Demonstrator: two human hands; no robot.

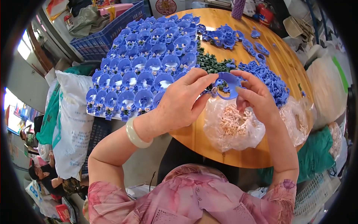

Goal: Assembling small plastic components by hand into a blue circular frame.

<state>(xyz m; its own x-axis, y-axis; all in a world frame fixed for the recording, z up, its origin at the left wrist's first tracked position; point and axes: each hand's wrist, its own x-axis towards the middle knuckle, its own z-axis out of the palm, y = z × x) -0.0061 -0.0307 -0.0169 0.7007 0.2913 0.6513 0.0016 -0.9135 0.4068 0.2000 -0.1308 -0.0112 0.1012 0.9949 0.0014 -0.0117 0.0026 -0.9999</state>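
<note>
Over the near part of the table, both my hands hold up a blue round plastic piece (228, 85) with an open middle. My left hand (183, 100) pinches its left side, where a small pale and dark bit shows beside the fingertips. On the opposite side, my right hand (256, 93) grips the rim between thumb and fingers. Just below them lies a clear plastic bag (236, 123) of small pale pink parts. Behind the hands are a heap of dark green pieces (214, 61) and a pile of small blue parts (266, 80).
Rows of blue cup-shaped pieces with little figures (145, 78) cover the table's left side. Loose blue rings (257, 48) lie at the back of the round wooden table (287, 56). A second parts bag (300, 119) sits right. White sacks (72, 119) and a blue crate (108, 35) stand left.
</note>
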